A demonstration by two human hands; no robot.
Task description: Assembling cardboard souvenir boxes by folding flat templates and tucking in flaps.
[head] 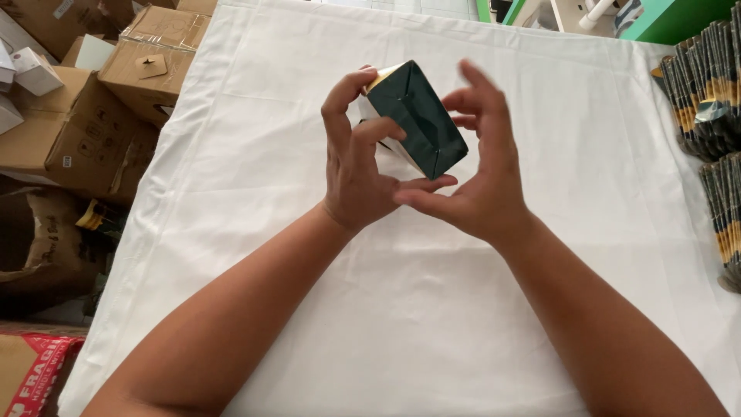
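Both forearms reach in from the near edge of the table (540,363), which is draped in a white cloth, and meet above its middle. The left hand (356,166) is raised with the wrist bent back; its fingers curl like a claw, the fingertips pressing the left side of a dark green box (417,120), the thumb tucked under it. The right hand (480,174) cups the other side, palm turned inward; its thumb lies beneath the box's near end, while its fingers are spread and mostly lifted just clear of the right face. Between the two hands the box is held up off the cloth.

The box is oblong, with its long axis running from the far left down toward the near right. A broad dark green face is turned up at the camera; a gold flap edge shows at the far left end, and a paler panel shows underneath.

Along the right edge of the table stand rows of flat dark blanks (714,93) with gold stripes, packed on edge. Past the left edge, brown cartons (116,100) are stacked on the floor, some taped shut, with small white boxes (31,69) at the far left corner. A red printed carton (31,374) sits by the near left corner.
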